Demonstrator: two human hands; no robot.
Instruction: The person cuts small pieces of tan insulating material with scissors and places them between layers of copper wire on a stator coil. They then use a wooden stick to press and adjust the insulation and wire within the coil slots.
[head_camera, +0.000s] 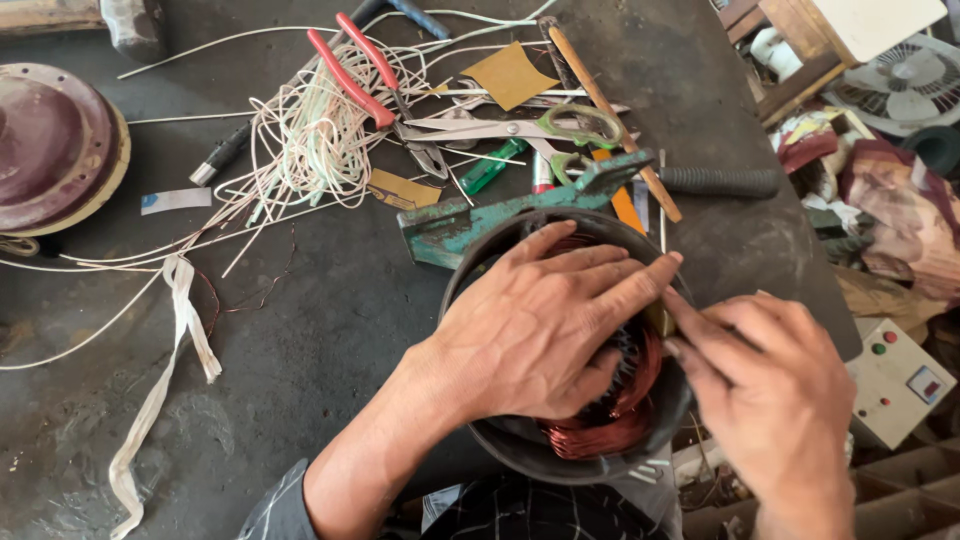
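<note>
Head view: left hand (535, 325) lies flat, fingers spread, palm down over the copper windings (610, 420) of a motor stator (520, 445), pressing on the coil, not gripping. Right hand (775, 395) is at the stator's right rim, fingers curled and pinched on something small at the edge of the winding; can't tell what it is. Stator is a dark round housing sitting at the near edge of the dark workbench (330, 330), partly over the person's lap. Just behind it, touching the rim, a green metal bracket (470, 222). Further back: scissors (520, 128) with green handles, a green screwdriver (492, 166), a wooden stick (610, 110), red-handled pliers (355, 70) lying on a tangle of white wire (310, 140). White cloth tape (180, 340) trails off left. Round maroon end cover (50, 150) at far left. Off the bench to the right, a white control box (895, 380) with buttons.
</note>
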